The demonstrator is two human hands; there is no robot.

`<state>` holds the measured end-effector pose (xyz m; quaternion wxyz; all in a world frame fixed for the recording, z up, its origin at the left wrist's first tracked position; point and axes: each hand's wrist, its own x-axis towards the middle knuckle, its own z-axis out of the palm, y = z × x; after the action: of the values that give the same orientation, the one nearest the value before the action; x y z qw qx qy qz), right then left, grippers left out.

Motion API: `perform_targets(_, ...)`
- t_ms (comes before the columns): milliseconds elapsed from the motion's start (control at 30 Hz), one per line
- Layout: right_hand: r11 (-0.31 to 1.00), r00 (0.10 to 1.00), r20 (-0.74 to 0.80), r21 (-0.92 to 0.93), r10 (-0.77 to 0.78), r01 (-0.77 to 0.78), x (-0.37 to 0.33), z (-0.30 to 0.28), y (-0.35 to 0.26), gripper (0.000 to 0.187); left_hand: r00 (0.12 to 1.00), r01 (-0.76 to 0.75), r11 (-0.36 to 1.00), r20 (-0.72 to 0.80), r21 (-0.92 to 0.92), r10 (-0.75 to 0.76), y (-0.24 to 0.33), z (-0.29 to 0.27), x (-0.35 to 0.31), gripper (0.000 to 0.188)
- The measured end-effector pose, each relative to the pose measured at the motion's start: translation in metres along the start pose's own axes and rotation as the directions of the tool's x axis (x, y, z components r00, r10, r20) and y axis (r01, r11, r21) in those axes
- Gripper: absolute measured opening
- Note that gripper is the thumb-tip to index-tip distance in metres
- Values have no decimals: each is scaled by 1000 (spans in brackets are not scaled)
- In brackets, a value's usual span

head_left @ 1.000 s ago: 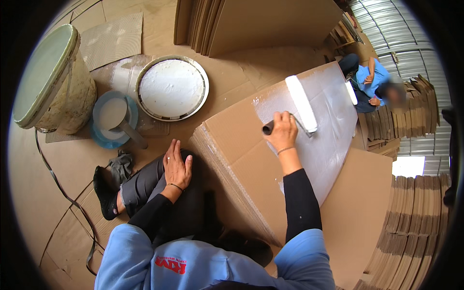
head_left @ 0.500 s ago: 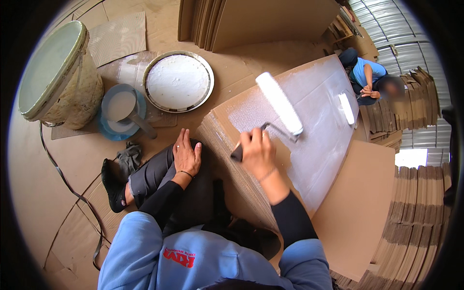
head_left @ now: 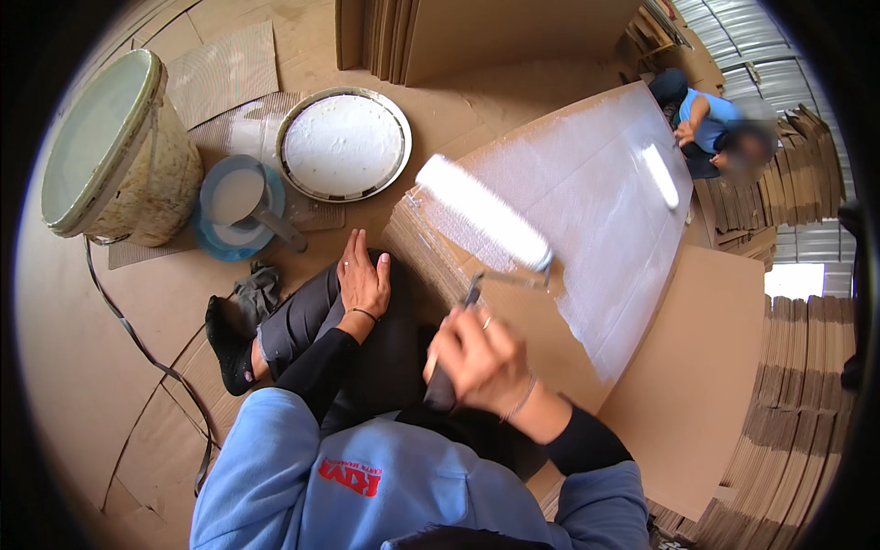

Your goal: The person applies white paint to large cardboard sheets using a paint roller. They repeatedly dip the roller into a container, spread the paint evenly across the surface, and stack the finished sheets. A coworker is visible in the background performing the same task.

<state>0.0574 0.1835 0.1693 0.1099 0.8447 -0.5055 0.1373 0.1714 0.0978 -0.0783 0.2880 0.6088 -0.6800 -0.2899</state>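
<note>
Clenched firmly, the person's bare right hand (head_left: 481, 362) is grasping the dark handle of a long, fuzzy white paint roller (head_left: 484, 213), whose sleeve is slanting just ahead of the grip; whether it is touching the surface, I'm not managing to tell. Beneath the sleeve, a stack of flat brown corrugated cardboard sheets (head_left: 513, 307) is showing a wet white coating over much of its top. Left of the grip, the bare left hand (head_left: 365, 282) is resting released, palm down on a dark-trousered knee. Farther ahead and right, a second white roller (head_left: 658, 177) is lying across the coating. Well left, a blue round plastic basin (head_left: 203, 240) is sitting near a round, shallow white-filled tray (head_left: 401, 165). Far right, a blue-shirted co-worker (head_left: 704, 112) is crouching.
</note>
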Motion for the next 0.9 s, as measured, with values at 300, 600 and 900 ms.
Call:
perform_targets(300,888,916,-224,399,334,-227,-61,-46,60,28,1000,9,1000,-5,-30,-10,1,-2,-1,62)
perform_targets(600,72,229,-134,962,964,262,-109,9,140,17,996,-56,998,-64,-13,55,-7,-3,0,61)
perform_targets(900,68,-43,-62,988,997,139,-317,-84,170,8,987,-80,996,-139,-29,75,-5,-3,2,58)
